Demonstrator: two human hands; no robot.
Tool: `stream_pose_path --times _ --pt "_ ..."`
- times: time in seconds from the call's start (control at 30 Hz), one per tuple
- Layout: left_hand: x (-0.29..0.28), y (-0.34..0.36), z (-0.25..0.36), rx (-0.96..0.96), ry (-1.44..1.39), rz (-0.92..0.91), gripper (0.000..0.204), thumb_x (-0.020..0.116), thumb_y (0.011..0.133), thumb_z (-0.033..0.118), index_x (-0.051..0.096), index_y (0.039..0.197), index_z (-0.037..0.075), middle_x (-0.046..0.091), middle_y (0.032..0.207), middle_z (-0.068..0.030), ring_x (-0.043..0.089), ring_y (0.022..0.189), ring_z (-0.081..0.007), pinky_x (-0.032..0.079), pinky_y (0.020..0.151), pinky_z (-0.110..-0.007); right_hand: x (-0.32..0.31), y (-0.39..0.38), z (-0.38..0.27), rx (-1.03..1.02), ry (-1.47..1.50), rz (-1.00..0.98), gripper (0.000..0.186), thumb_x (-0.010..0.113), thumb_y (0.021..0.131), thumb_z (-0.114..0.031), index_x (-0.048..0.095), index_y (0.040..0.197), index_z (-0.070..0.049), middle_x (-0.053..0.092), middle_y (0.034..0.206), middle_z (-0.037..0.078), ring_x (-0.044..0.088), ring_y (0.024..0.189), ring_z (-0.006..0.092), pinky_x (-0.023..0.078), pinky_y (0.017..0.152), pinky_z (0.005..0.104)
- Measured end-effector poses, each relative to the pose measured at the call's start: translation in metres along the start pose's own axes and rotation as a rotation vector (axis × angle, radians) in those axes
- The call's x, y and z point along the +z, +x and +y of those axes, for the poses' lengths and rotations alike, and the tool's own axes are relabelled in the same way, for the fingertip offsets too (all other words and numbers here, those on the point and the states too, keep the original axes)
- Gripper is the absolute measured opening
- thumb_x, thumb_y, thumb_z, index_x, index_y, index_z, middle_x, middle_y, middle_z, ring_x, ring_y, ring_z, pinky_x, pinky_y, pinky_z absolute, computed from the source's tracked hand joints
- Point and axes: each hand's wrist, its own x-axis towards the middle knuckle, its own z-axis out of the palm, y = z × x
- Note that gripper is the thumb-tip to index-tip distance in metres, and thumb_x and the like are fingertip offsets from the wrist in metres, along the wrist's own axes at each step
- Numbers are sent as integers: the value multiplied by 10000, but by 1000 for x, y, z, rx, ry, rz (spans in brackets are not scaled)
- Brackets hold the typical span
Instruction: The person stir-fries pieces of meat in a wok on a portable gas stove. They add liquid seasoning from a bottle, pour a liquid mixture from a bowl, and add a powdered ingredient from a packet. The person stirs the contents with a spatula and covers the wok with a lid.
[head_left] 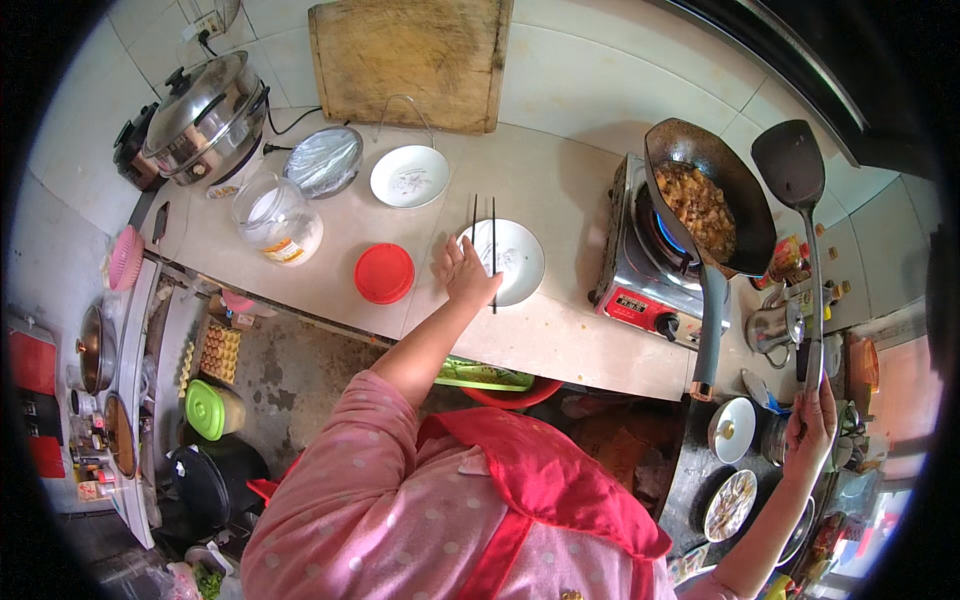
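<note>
My left hand (468,275) is at the near left edge of a white plate (520,265), its fingers spread. A pair of dark chopsticks (494,235) lies across this plate, pointing away from me, and my thumb is beside one of them. My right hand (811,425) is closed round the handle of a black spatula (790,165), held upright with its blade raised to the right of the wok. The dark wok (665,145) sits on a gas stove (622,250) with a blue flame, and browned food pieces (695,210) lie in it.
Left on the counter are a red lid (384,273), a clear jar (280,225), a white dish (410,177), a film-covered bowl (323,160) and a steel pot (205,115). The wok's grey handle (712,310) juts over the near edge. Bowls (731,430) stand at lower right.
</note>
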Motion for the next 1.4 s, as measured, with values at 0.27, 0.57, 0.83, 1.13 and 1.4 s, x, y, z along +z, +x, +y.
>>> stream_pose_path --times 0.27,0.57,0.83,1.13,1.4 --pt "31 5 -31 114 -80 106 560 730 712 254 576 1240 150 236 1469 -147 211 1345 -410 253 1068 -569 21 -21 -16 88 102 -27 367 620 924 -150 576 1274 -51 633 810 23 383 476 -13 242 372 115" --pt "28 1 -47 148 -89 80 596 745 709 369 582 1259 205 203 1510 -148 169 1389 -403 184 1078 -611 140 -83 -47 332 437 -399 426 534 943 -180 434 1322 -15 547 774 103 374 367 78 249 291 193" --pt "20 -9 -32 147 -117 155 556 698 767 435 609 1221 126 251 1498 -165 210 1381 -399 201 1085 -557 291 -77 39 416 242 -674 420 518 974 -145 457 1374 -36 541 778 16 389 468 43 261 390 178" --pt "-51 -12 -97 9 -65 396 826 786 709 359 400 1403 131 264 1469 -202 165 1389 -428 187 1096 -546 380 -86 157 -172 -123 -775 475 554 920 -71 472 1388 -74 587 992 53 554 806 158 461 729 279" --pt "-93 26 -141 -131 177 -100 1019 763 624 582 300 1467 246 202 1515 -212 250 1381 -403 278 1081 -557 432 -141 186 -409 -594 -798 576 590 843 -12 424 1393 -61 496 1024 206 549 881 370 483 790 427"
